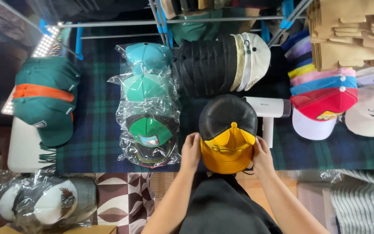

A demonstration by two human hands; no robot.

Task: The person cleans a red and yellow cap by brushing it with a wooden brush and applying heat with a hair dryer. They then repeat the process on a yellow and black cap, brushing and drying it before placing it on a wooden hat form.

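Both hands clasp a yellow cap [227,149] with black mesh back at the table's near edge [91,160], the left hand [191,152] and right hand [262,157] pressing its sides. A slack grip could drop it over that edge. Just beyond, a white handheld steamer [268,113] crowds it, with bagged caps [149,117] left and stacked caps [221,65] behind.

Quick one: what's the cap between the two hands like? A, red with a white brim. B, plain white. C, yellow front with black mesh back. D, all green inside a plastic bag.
C: the left hand and right hand grip the sides of a cap whose front panel is yellow and whose rear is black mesh, on the plaid-covered table.
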